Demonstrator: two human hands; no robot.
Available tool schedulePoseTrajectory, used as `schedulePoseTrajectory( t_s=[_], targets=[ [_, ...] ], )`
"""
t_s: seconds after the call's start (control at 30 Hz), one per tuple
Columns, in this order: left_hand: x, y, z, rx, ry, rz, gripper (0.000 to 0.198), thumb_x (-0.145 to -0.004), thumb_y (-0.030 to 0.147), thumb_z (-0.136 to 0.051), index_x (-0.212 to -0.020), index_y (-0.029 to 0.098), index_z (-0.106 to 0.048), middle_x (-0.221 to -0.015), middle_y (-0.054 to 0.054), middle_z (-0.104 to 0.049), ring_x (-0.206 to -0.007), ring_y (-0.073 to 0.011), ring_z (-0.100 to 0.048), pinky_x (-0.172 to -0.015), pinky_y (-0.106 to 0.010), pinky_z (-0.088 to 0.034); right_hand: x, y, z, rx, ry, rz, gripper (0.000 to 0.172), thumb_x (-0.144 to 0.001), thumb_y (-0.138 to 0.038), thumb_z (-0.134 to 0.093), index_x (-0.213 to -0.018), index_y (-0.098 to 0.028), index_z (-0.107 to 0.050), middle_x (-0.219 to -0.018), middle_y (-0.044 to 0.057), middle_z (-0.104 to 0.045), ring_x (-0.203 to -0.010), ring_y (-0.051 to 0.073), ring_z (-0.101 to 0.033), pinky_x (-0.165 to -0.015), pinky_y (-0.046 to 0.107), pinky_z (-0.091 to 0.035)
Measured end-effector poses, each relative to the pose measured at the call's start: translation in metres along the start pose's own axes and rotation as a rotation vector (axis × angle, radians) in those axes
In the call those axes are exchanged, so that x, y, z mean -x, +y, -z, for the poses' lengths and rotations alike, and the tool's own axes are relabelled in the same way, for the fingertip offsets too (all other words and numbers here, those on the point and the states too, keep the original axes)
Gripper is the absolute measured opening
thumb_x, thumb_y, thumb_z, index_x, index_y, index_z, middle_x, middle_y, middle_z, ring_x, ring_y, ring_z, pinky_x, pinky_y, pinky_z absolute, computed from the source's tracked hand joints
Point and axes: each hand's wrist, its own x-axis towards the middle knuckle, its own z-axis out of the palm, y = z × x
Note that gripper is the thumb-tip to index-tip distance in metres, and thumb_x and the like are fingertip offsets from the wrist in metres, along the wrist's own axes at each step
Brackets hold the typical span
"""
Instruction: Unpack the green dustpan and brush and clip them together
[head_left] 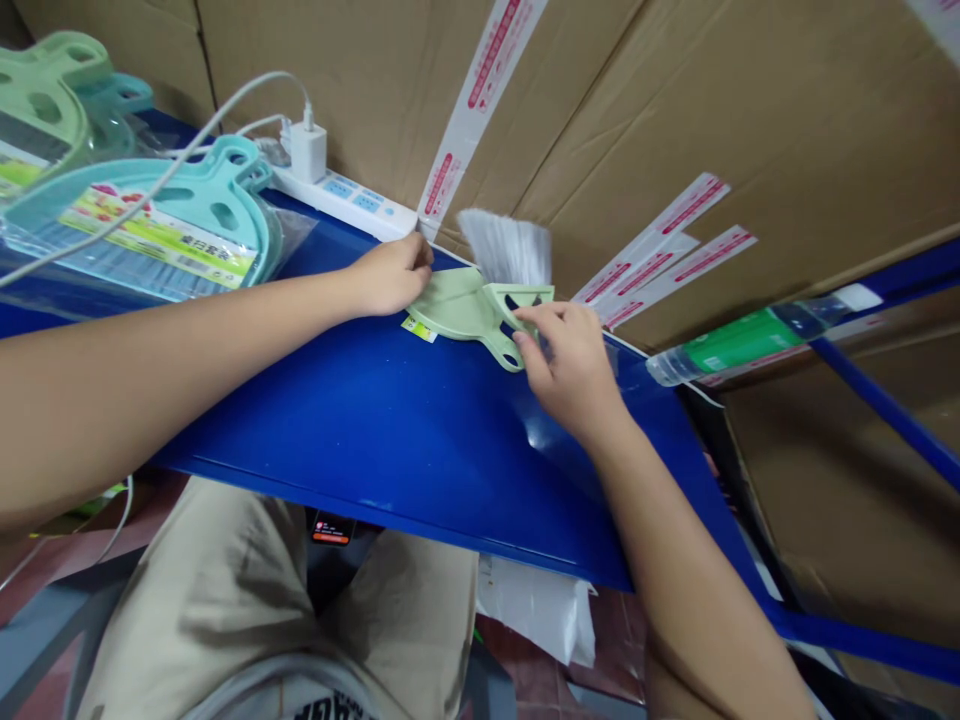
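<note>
Both hands meet on one small set at the far edge of the blue shelf (390,420). Left hand (390,275) lies curled, knuckles up, its fingertips pressed on the far left rim of the pale green dustpan (457,305), pinning it flat rather than lifting it. Just right of that hand the pan's scoop spreads toward the right hand (570,365), whose thumb and forefinger pinch the green handle (517,325) where brush and pan overlap; the other fingers are loosely bent. Beyond the right hand's fingertips, the brush's white bristles (506,245) stand up against the cardboard boxes (675,110).

Seating the brush into the pan likely goes best if the left hand holds the pan steady while the right aligns the two handles squarely, pressing gently so the thin plastic does not flex or skid.

Well left of the left hand lie packaged teal dustpan sets (165,225); right of the right hand, a plastic bottle (750,340).
</note>
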Motion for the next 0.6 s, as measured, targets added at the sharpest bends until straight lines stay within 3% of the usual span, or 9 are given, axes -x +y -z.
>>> schedulePoseTrajectory(
  t_s=[0.17,0.27,0.47,0.6],
  targets=[
    [-0.010,-0.004,-0.004,0.400,0.199,0.216,0.028,-0.110,0.025,-0.047,-0.125,0.022,-0.070,-0.135,-0.011,-0.078,-0.136,-0.0297,-0.073,-0.120,-0.044,-0.057,-0.010,-0.006,-0.022,-0.084,-0.153,-0.034,0.032,-0.108,-0.025,-0.057,-0.124,-0.024,-0.084,-0.117,0.017,-0.076,-0.115,0.036,-0.068,-0.108,0.059,-0.053],
    [-0.011,-0.004,-0.003,0.453,0.259,0.251,0.031,-0.112,0.029,-0.045,-0.126,0.023,-0.072,-0.139,-0.010,-0.079,-0.142,-0.0314,-0.070,-0.123,-0.047,-0.056,-0.011,-0.011,-0.028,-0.144,-0.179,-0.033,0.034,-0.110,-0.027,-0.056,-0.125,-0.023,-0.086,-0.119,0.017,-0.078,-0.116,0.035,-0.070,-0.109,0.058,-0.055],
    [0.005,0.005,0.001,-0.083,-0.004,0.040,0.035,-0.097,0.024,-0.066,-0.129,0.019,-0.080,-0.143,-0.015,-0.080,-0.135,-0.0340,-0.075,-0.122,-0.045,-0.056,-0.007,-0.019,-0.019,-0.218,-0.193,-0.027,0.035,-0.110,-0.039,-0.059,-0.132,-0.023,-0.081,-0.127,0.017,-0.083,-0.123,0.034,-0.075,-0.112,0.056,-0.060],
    [0.008,0.005,0.002,-0.318,-0.048,-0.060,0.039,-0.093,0.025,-0.068,-0.129,0.024,-0.083,-0.140,-0.012,-0.082,-0.135,-0.0340,-0.075,-0.122,-0.045,-0.057,0.000,-0.022,-0.015,-0.184,-0.157,-0.041,0.037,-0.101,-0.038,-0.071,-0.133,-0.023,-0.079,-0.134,0.018,-0.082,-0.126,0.037,-0.076,-0.114,0.061,-0.061]
  ],
)
